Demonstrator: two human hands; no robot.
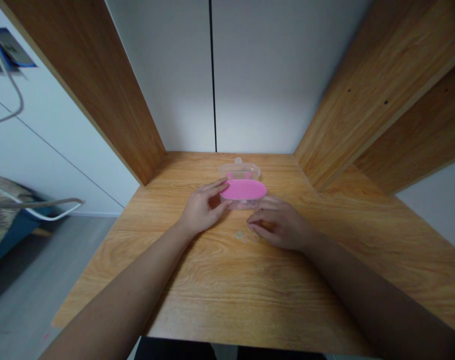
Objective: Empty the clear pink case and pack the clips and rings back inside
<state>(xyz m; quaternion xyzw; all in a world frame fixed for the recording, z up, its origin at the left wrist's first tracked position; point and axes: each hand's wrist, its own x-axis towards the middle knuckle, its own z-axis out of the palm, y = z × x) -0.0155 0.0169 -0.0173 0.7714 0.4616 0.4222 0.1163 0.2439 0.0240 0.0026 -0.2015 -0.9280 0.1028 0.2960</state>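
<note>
Pink box [246, 190] on the wooden desk [212, 285], set centrally and toward the back, just short of the wall [272, 75]. Its pink oval face is uppermost over a clear lower body. A clear half [239, 171] stands behind it, joined by 2 small pink lugs. From this distance I cannot say for certain which part is the lid.

Left hand [201, 210]: palm down at the box's left end. Fingers lie along the far side of that end and the thumb along the near side, so the end sits between them in a loose hold.

Right hand [283, 226]: palm down on the desk, just in front of and to the right of the box. Fingers are drawn together and point left, tips low at the desk. I cannot tell whether they pinch anything.

Bands [244, 235]: a few small pale rings lie flat on the desk, just beside the right fingertips and in front of the box. Their count is too faint to confirm.

Surroundings: 2 wooden panels, left [100, 85] and right [362, 95], flank the desk. A dark seam [212, 75] runs vertically down the wall. Grey floor [21, 305] and a loose cable [10, 100] appear at far left, well apart from both hands.
</note>
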